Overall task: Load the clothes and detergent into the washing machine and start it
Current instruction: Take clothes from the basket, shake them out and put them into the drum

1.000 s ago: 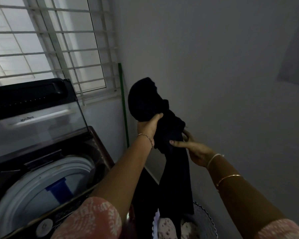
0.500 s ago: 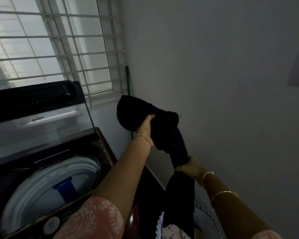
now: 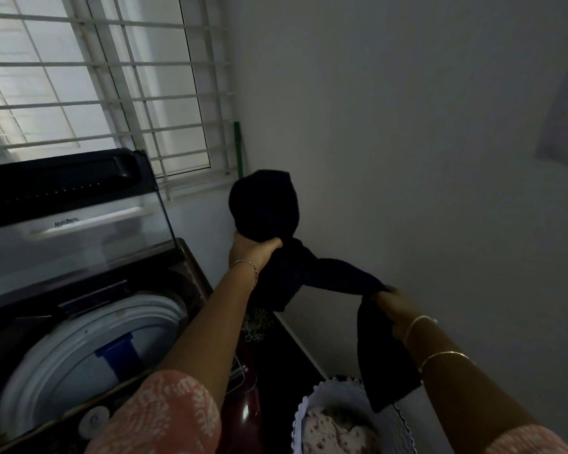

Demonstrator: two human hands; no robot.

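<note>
a home laundry corner: an open top-loading dark washing machine [image 3: 79, 290], a white-barred window [image 3: 112, 93], a white scalloped laundry basket [image 3: 300, 417] of clothes.

A dark garment [image 3: 309, 273] is stretched between both hands: the left hand [image 3: 248, 252] grips a bunched, rounded end that bulges above it, and the right hand [image 3: 395, 304] clutches the other end, whose tail hangs below it. Left of and below the left hand, the top-loading washing machine [image 3: 79, 322] stands with its lid [image 3: 66, 217] raised, its pale round drum opening exposed. Below the right hand, a basket [image 3: 300, 417] with a scalloped white rim holds pale patterned clothes [image 3: 335, 427].
</note>
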